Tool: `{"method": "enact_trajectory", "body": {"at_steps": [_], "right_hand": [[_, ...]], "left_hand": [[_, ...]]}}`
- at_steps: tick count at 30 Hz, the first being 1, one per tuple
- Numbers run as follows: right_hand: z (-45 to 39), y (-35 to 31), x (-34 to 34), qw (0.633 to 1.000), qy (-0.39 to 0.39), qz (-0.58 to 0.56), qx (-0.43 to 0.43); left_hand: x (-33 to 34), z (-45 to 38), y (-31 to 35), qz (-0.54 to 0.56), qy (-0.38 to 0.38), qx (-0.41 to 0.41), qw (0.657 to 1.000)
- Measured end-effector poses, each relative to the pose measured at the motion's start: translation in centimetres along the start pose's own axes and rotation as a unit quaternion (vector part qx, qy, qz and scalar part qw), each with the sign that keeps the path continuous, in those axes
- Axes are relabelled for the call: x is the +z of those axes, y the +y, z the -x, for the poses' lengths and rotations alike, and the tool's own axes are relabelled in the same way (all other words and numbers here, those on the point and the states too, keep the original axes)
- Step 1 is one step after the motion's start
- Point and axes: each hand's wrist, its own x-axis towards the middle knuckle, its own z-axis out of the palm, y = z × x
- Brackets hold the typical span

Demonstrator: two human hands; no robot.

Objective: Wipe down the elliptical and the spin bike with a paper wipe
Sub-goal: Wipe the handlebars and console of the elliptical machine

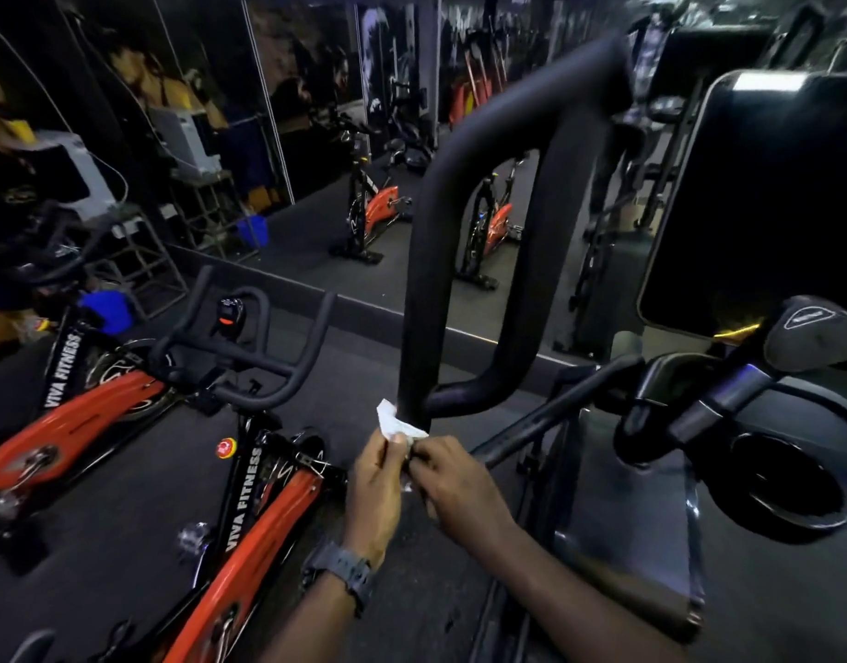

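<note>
A small white paper wipe is held at the base of the elliptical's black looped handle. My left hand, with a dark watch on the wrist, pinches the wipe from the left. My right hand pinches its lower edge from the right, and the fingertips of both hands meet just below the handle. The elliptical's dark console rises at the right. The orange and black spin bike marked VIVA FITNESS stands at the lower left with its black handlebars toward me.
A cup holder and a fixed grip sit on the elliptical at right. A wall mirror ahead reflects more orange bikes. A second orange bike stands at far left, near a blue bucket. The floor is dark matting.
</note>
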Motion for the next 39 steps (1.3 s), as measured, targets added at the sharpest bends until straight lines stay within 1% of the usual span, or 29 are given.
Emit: {"method": "enact_trajectory", "body": {"at_steps": [2, 3, 4, 6, 7, 8, 9, 11, 13, 14, 16, 17, 19, 21, 23, 26, 27, 28, 29, 30, 31, 32, 33, 35, 36, 37, 39], "right_hand": [[0.6, 0.4, 0.3, 0.994, 0.018, -0.095, 0.051], [0.7, 0.1, 0.2, 0.983, 0.048, -0.153, 0.093], [0.6, -0.2, 0.2, 0.961, 0.094, -0.212, 0.150], [-0.3, -1.2, -0.2, 0.897, 0.185, -0.292, 0.276], [-0.8, -1.5, -0.2, 0.874, 0.201, -0.311, 0.313], [-1.1, -1.7, 0.1, 0.868, 0.195, -0.323, 0.323], [-0.9, -1.9, 0.8, 0.874, 0.169, -0.329, 0.315], [0.6, -1.9, 2.3, 0.907, 0.091, -0.303, 0.280], [2.7, -0.8, 4.0, 0.952, 0.026, -0.208, 0.221], [3.4, 0.3, 4.6, 0.969, 0.003, -0.160, 0.186], [3.9, 2.8, 5.1, 0.987, -0.014, -0.077, 0.142], [4.1, 3.9, 5.2, 0.989, -0.015, -0.050, 0.138], [4.5, 5.4, 4.7, 0.984, -0.017, -0.031, 0.173], [4.4, 5.2, 4.4, 0.974, -0.026, -0.027, 0.224], [3.0, 3.3, 4.0, 0.964, -0.025, -0.097, 0.245], [1.2, 0.6, 3.3, 0.930, -0.020, -0.244, 0.273], [1.7, 0.3, 3.2, 0.935, -0.028, -0.245, 0.256], [2.6, 0.9, 3.2, 0.953, -0.040, -0.202, 0.221], [3.9, 2.3, 3.4, 0.976, -0.048, -0.131, 0.169], [5.0, 4.5, 3.6, 0.989, -0.063, -0.057, 0.119], [5.9, 7.2, 3.6, 0.993, -0.074, 0.006, 0.088], [6.4, 9.9, 3.2, 0.991, -0.082, 0.052, 0.087], [6.7, 12.4, 2.9, 0.988, -0.079, 0.076, 0.107], [6.1, 14.6, 2.1, 0.979, -0.062, 0.089, 0.172], [5.7, 13.8, 2.5, 0.977, -0.050, 0.094, 0.182], [5.5, 12.2, 3.6, 0.982, -0.043, 0.088, 0.164], [5.8, 7.1, 5.5, 0.989, -0.093, 0.041, 0.108]], "left_hand": [[0.4, 0.5, -0.8, -0.030, 0.023, 0.009, 0.999], [0.6, 0.7, -1.3, -0.037, 0.033, 0.006, 0.999], [0.9, 1.0, -1.5, -0.039, 0.040, 0.001, 0.998], [1.2, 1.1, -1.8, -0.049, 0.057, 0.000, 0.997], [1.3, 1.1, -1.7, -0.058, 0.065, 0.003, 0.996], [1.4, 1.0, -1.7, -0.064, 0.075, 0.005, 0.995], [1.4, 1.0, -1.8, -0.066, 0.088, 0.007, 0.994], [1.2, 0.7, -2.6, -0.068, 0.113, -0.001, 0.991], [1.1, 0.7, -4.1, -0.087, 0.132, -0.038, 0.987], [1.1, 0.8, -5.2, -0.090, 0.136, -0.068, 0.984], [1.5, 1.2, -7.0, -0.075, 0.116, -0.141, 0.980], [1.9, 1.5, -7.4, -0.065, 0.089, -0.169, 0.979], [3.0, 1.8, -7.3, -0.036, 0.053, -0.195, 0.979], [3.4, 1.6, -7.7, -0.037, 0.063, -0.177, 0.981], [2.9, 1.6, -7.8, -0.051, 0.089, -0.137, 0.985], [2.3, 1.4, -7.0, -0.039, 0.118, -0.111, 0.986], [2.2, 1.3, -6.7, -0.033, 0.112, -0.109, 0.987], [2.4, 1.3, -6.3, -0.024, 0.100, -0.108, 0.989], [2.5, 1.3, -6.0, -0.012, 0.087, -0.108, 0.990], [2.6, 1.4, -5.8, 0.000, 0.076, -0.114, 0.991], [2.6, 1.4, -5.7, 0.008, 0.067, -0.119, 0.991], [2.5, 1.5, -5.7, 0.008, 0.061, -0.126, 0.990], [2.5, 1.4, -5.9, 0.006, 0.055, -0.131, 0.990], [2.6, 1.2, -6.4, 0.010, 0.048, -0.143, 0.989], [2.9, 1.1, -6.6, 0.016, 0.049, -0.150, 0.987], [3.2, 1.0, -6.8, 0.029, 0.050, -0.157, 0.986], [4.2, 0.9, -7.0, 0.089, 0.051, -0.179, 0.979]]}}
